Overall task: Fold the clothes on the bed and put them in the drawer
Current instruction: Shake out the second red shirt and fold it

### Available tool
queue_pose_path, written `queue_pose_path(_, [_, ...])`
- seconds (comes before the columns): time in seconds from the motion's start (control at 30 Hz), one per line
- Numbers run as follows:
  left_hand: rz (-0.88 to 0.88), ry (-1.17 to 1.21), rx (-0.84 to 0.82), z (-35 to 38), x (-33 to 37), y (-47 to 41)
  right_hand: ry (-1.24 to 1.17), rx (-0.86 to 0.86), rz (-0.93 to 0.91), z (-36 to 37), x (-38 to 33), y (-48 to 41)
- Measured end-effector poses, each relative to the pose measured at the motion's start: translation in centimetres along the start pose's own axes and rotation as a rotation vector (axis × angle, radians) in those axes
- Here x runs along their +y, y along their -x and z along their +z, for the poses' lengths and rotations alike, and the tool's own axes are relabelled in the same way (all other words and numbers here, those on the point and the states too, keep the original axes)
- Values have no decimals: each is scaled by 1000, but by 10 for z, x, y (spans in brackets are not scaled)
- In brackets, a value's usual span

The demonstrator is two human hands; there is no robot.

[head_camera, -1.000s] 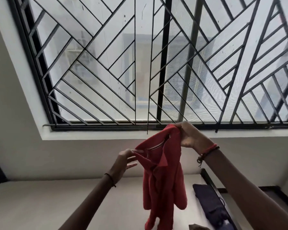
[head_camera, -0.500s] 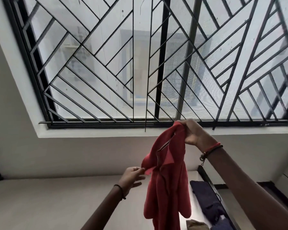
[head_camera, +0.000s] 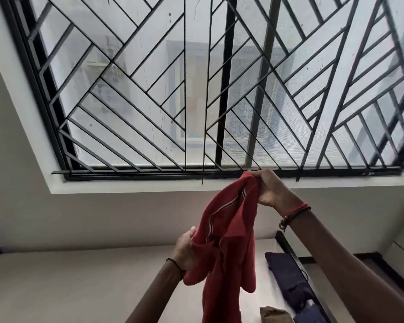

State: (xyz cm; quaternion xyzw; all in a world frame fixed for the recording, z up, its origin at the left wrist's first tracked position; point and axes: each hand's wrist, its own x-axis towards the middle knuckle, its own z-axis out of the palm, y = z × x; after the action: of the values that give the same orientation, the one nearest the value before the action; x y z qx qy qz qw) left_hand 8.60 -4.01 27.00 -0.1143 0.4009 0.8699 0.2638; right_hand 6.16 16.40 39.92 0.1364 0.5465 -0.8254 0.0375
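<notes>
A red collared shirt (head_camera: pixel 226 250) hangs in the air above the bed (head_camera: pixel 68 283). My right hand (head_camera: pixel 267 188) pinches its top edge high up, level with the window sill. My left hand (head_camera: pixel 184 250) grips the shirt lower down on its left side, near the striped collar. The shirt's lower part runs out of the frame at the bottom. A dark navy garment (head_camera: pixel 287 278) lies on the bed's right side, and a brown cloth (head_camera: pixel 274 315) lies at the bottom edge. No drawer is in view.
A wide window with a black diagonal grille (head_camera: pixel 196 89) fills the wall ahead, above a white sill (head_camera: pixel 126 186). The bed's dark frame edge (head_camera: pixel 289 252) runs along its right side, with floor beyond it.
My left hand dropped lower and closed on the shirt's left side. My right hand stayed high on the top edge. The view tilted slightly.
</notes>
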Motion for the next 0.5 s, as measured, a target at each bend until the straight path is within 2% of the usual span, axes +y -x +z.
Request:
queue_pose_path(0.07, [114, -108, 180, -8, 0, -14, -28, -26, -8, 2, 1, -1])
queue_pose_path(0.13, [324, -277, 349, -16, 4, -20, -49, -53, -14, 3, 2, -2])
queue_pose_path(0.2, [553, -556, 422, -20, 9, -17, -62, -68, -23, 3, 2, -3])
queue_pose_path(0.23, [609, -675, 391, -19, 11, -13, -60, -75, -25, 3, 3, -4])
queue_pose_path(0.3, [517, -854, 242, -14, 12, -7, -44, -82, -20, 5, 4, -6])
queue_pose_path(0.4, [235, -1009, 109, -13, 6, -6, -46, -78, -13, 11, 6, -7])
queue_pose_path(0.5, [193, -838, -5, -17, -12, -9, -60, -92, -7, 14, 7, -9])
